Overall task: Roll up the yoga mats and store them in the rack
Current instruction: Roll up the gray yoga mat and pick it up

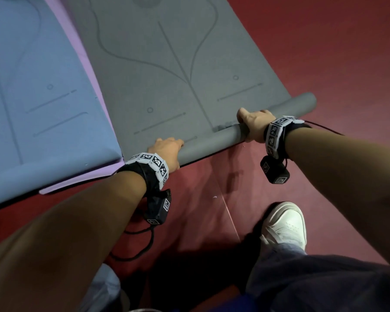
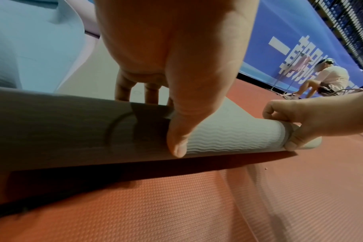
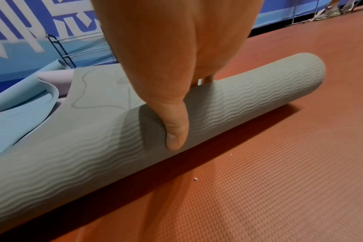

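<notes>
At nine o'clock, blue mat (image 1: 43,104) over lilac mat (image 1: 77,176), edges abutting the grey yoga mat (image 1: 167,64); near end rolled, wavy-ribbed. Left hand (image 1: 167,152) and right hand (image 1: 254,124) curled round the roll. Open red floor (image 1: 336,52) at three o'clock

R hand (image 3: 172,73) grips grey mat (image 3: 249,101) roll (thumb in front).
</notes>
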